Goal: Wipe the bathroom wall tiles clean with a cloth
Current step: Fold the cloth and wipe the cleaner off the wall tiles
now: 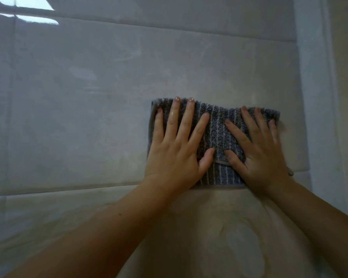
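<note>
The left hand [177,155] and right hand [263,157] lie flat, side by side with fingers spread. They grip nothing, only pressing a folded striped cloth [219,129] against a large wall tile [78,117], just toward 3 o'clock from the middle of the view. Faint smears show on the tile toward 10 o'clock. A good wipe probably needs even palm pressure, overlapping straight passes toward 9 o'clock, then a pass along the grout line [68,190] below.

Dim, slightly soft; bright glare [31,12] upper left
</note>
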Demonstrator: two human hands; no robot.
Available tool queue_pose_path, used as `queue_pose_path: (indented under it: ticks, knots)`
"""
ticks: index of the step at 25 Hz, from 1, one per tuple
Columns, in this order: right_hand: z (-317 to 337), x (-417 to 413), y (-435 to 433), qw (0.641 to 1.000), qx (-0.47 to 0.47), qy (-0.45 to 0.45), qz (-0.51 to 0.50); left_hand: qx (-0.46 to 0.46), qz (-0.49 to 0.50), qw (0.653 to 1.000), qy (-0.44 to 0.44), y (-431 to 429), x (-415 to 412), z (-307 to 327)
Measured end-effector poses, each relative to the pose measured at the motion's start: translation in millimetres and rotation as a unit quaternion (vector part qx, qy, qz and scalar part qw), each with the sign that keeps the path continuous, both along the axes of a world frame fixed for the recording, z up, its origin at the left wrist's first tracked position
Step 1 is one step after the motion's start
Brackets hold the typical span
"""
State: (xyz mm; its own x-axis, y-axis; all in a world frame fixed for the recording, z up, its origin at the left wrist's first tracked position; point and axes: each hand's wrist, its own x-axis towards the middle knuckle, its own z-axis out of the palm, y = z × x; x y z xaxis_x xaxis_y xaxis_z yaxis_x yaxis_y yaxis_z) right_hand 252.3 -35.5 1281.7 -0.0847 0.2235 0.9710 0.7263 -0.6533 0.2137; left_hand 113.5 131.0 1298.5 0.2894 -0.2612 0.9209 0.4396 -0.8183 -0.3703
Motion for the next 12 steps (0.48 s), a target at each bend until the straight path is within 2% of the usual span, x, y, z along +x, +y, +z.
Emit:
queue_pose_path:
  ticks: [8,12]
  knots:
    - [1.9,46.0,-56.9,0.999,0.027,0.034,-0.014,0.01,-0.021,0.999,0.027,-57.5,51.5,11.2]
    - [-4.9,43.7,-49.4,0.996,0.068,0.055,-0.018,0.026,-0.042,0.998,0.037,-55.0,54.3,10.7]
